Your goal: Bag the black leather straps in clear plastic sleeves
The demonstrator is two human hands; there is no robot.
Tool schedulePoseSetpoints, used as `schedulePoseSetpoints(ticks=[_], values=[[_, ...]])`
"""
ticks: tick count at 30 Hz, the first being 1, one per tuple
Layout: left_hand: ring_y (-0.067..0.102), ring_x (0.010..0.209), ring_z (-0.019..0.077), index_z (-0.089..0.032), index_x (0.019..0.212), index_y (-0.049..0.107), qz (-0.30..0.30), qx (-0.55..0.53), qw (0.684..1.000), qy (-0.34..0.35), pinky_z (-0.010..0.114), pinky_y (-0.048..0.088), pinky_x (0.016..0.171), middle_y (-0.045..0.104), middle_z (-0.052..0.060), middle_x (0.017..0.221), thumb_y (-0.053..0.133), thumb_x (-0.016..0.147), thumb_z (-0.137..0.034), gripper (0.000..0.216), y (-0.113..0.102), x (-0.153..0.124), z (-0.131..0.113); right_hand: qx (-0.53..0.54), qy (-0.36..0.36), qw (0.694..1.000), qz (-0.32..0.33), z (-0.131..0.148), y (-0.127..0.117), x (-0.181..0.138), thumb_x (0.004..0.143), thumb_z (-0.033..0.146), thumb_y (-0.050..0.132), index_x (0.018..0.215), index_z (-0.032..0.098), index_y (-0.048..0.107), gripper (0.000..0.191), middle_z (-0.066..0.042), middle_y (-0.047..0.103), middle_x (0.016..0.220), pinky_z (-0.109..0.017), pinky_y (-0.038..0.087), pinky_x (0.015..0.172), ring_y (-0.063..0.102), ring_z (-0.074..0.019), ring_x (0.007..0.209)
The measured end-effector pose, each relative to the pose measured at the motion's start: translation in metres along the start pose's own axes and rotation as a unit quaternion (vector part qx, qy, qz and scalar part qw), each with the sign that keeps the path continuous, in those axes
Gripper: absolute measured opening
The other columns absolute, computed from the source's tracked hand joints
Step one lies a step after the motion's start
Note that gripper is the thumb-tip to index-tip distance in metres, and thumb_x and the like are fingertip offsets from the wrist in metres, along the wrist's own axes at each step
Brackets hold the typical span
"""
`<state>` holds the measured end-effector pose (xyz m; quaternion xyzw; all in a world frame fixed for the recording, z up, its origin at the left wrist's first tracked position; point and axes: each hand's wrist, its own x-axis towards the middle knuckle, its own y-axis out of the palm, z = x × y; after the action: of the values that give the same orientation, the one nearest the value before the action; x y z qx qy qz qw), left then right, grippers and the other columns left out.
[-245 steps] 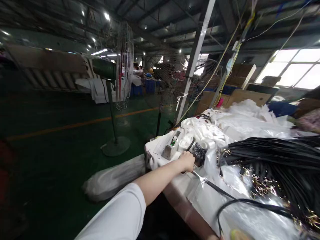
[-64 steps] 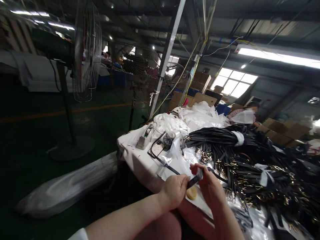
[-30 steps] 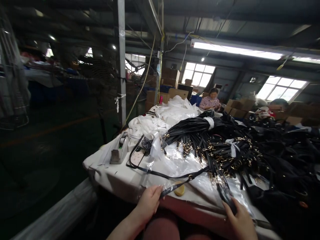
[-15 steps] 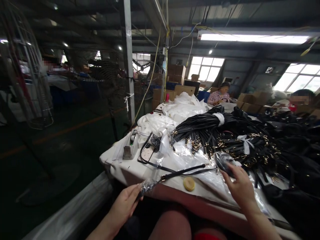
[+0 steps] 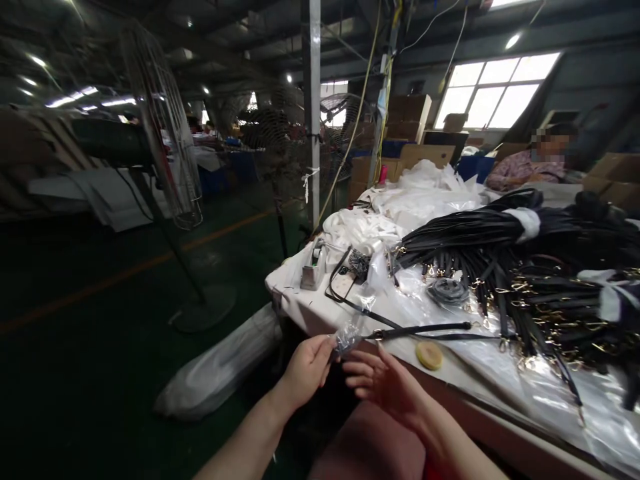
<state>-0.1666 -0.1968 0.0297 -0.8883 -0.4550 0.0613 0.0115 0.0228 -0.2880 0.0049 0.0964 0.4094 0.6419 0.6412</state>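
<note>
My left hand (image 5: 309, 365) pinches the plastic-wrapped end of a long black strap (image 5: 425, 329) that runs right across the table's front edge. My right hand (image 5: 385, 382) hovers just right of it, fingers spread and holding nothing, close to the wrapped end. A round yellow disc (image 5: 429, 355) lies on the table beside the strap. A small coiled wrapped bundle (image 5: 449, 291) rests on the clear plastic farther back. A big pile of black straps with gold clasps (image 5: 530, 280) covers the table's right side.
A tape dispenser (image 5: 313, 269) stands at the table's (image 5: 300, 303) left corner near a looped strap. White bags are heaped behind. A long plastic-wrapped roll (image 5: 220, 367) lies on the green floor. Standing fans (image 5: 160, 133) and a steel post are to the left. Another person (image 5: 530, 163) sits far right.
My right hand has let go of the coiled bundle, which now lies on the table, and has come back toward my left hand. The view has swung left.
</note>
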Motion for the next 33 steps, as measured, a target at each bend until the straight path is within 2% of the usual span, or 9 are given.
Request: schedulePoseSetpoints(ticks=[4, 7, 10, 14, 16, 20, 24, 28, 33], values=[[0.038, 0.034, 0.0076, -0.017, 0.075, 0.055, 0.018, 0.068, 0.997, -0.032, 0.018, 0.024, 0.037, 0.047, -0.006, 0.043, 0.042, 0.091, -0.066, 0.053, -0.01, -0.012, 0.0, 0.101, -0.162, 0.976, -0.108, 0.012, -0.009, 0.031, 0.078, 0.046, 0.078, 0.093, 0.02, 0.071, 0.031, -0.002, 0.075, 0.085, -0.023, 0.056, 0.067, 0.069, -0.0138, 0.07], [0.056, 0.047, 0.0117, -0.017, 0.071, 0.054, 0.031, 0.11, 0.993, -0.02, 0.02, 0.04, 0.048, 0.061, 0.001, 0.056, 0.039, 0.094, -0.061, 0.052, -0.01, -0.015, 0.003, 0.075, -0.21, 0.967, -0.124, 0.033, -0.012, 0.032, 0.073, 0.044, 0.083, 0.083, 0.022, 0.071, 0.027, 0.002, 0.072, 0.074, -0.018, 0.054, 0.061, 0.065, -0.0114, 0.065], [0.061, 0.056, 0.0138, -0.016, 0.071, 0.056, 0.042, 0.114, 0.993, 0.005, 0.022, 0.045, 0.057, 0.064, 0.003, 0.06, 0.035, 0.097, -0.058, 0.053, 0.003, -0.01, 0.006, 0.018, -0.231, 0.967, -0.107, 0.039, 0.0, 0.02, 0.075, 0.045, 0.082, 0.081, 0.019, 0.073, 0.029, -0.004, 0.074, 0.086, -0.022, 0.054, 0.071, 0.067, -0.0157, 0.08], [0.052, 0.045, 0.0108, -0.017, 0.072, 0.053, 0.059, 0.081, 0.995, 0.027, 0.021, 0.039, 0.049, 0.059, 0.0, 0.056, 0.031, 0.097, -0.057, 0.052, 0.031, 0.003, 0.001, -0.072, -0.252, 0.962, -0.078, 0.036, 0.018, 0.0, 0.075, 0.043, 0.082, 0.08, 0.019, 0.076, 0.025, -0.006, 0.074, 0.099, -0.028, 0.05, 0.092, 0.064, -0.0208, 0.1], [0.045, 0.041, 0.0098, -0.019, 0.069, 0.05, 0.046, 0.088, 0.994, 0.047, 0.021, 0.034, 0.047, 0.051, -0.003, 0.049, 0.031, 0.098, -0.054, 0.049, 0.039, 0.008, -0.004, -0.102, -0.251, 0.96, -0.073, 0.04, 0.016, -0.01, 0.076, 0.039, 0.081, 0.092, 0.021, 0.077, 0.024, -0.006, 0.073, 0.105, -0.029, 0.048, 0.097, 0.063, -0.0207, 0.104], [0.044, 0.045, 0.0117, -0.021, 0.062, 0.046, 0.014, 0.134, 0.987, 0.09, 0.024, 0.033, 0.051, 0.044, -0.004, 0.045, 0.036, 0.097, -0.049, 0.046, 0.038, 0.009, -0.012, -0.013, -0.208, 0.97, -0.123, 0.071, -0.012, -0.031, 0.077, 0.049, 0.075, 0.109, 0.022, 0.073, 0.042, -0.008, 0.073, 0.109, -0.028, 0.055, 0.09, 0.067, -0.02, 0.099], [0.044, 0.042, 0.0109, -0.02, 0.066, 0.049, 0.089, 0.094, 0.99, 0.061, 0.023, 0.034, 0.049, 0.049, -0.003, 0.047, 0.039, 0.094, -0.056, 0.048, 0.038, 0.008, -0.019, -0.026, -0.228, 0.956, -0.182, 0.119, -0.026, -0.053, 0.082, 0.04, 0.07, 0.106, 0.02, 0.073, 0.031, -0.007, 0.075, 0.101, -0.022, 0.058, 0.083, 0.07, -0.0169, 0.089], [0.054, 0.045, 0.0114, -0.017, 0.08, 0.055, 0.206, -0.127, 0.97, 0.004, 0.022, 0.042, 0.047, 0.062, 0.001, 0.06, 0.049, 0.085, -0.071, 0.055, 0.057, 0.015, -0.038, -0.127, -0.251, 0.948, -0.151, 0.167, 0.004, -0.079, 0.087, 0.039, 0.067, 0.12, 0.02, 0.069, 0.039, -0.009, 0.076, 0.097, -0.022, 0.057, 0.082, 0.07, -0.0184, 0.087], [0.063, 0.057, 0.0134, -0.012, 0.081, 0.063, 0.25, -0.234, 0.936, 0.082, 0.021, 0.047, 0.056, 0.068, 0.009, 0.068, 0.055, 0.082, -0.072, 0.061, 0.085, 0.024, -0.082, -0.228, -0.29, 0.918, -0.146, 0.212, 0.057, -0.112, 0.09, 0.043, 0.062, 0.124, 0.02, 0.067, 0.041, -0.011, 0.076, 0.096, -0.023, 0.058, 0.076, 0.071, -0.0203, 0.085]])
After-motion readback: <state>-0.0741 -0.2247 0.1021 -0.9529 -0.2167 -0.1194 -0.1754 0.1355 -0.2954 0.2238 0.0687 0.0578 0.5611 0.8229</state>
